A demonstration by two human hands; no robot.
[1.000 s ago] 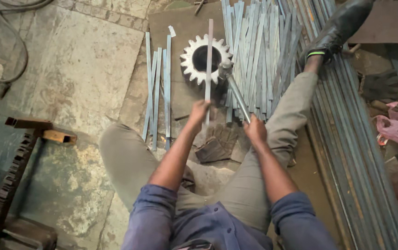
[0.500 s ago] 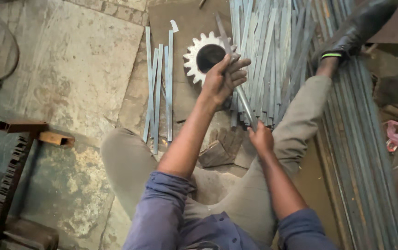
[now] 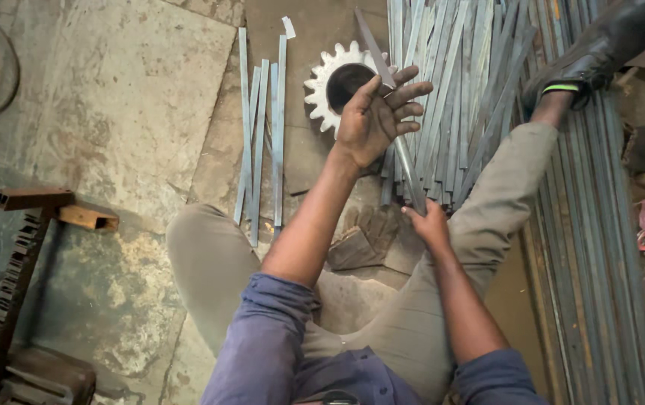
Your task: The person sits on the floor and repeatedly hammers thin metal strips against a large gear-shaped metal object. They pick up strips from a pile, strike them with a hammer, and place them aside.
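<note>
- The left hand (image 3: 373,120) is raised over the floor with fingers spread; its grip is loose, thumb and palm against a metal strip (image 3: 390,112).
- The strip runs on a slant from above the gear (image 3: 341,82) down to the right hand (image 3: 429,223).
- The right hand's grip is closed on the strip's lower end, just above the person's right leg.
- The gear, pale and toothed with a dark bore, lies flat on the floor, partly hidden behind the left hand.
- A big pile of strips (image 3: 450,97) lies just right of the gear, fanned out under the hands.
- A smaller bundle (image 3: 262,135) lies left of the gear, apart from the pile.
- A worn glove (image 3: 363,236) lies between the legs.
- A black shoe (image 3: 600,49) rests on long rods (image 3: 592,247) at the right.
</note>
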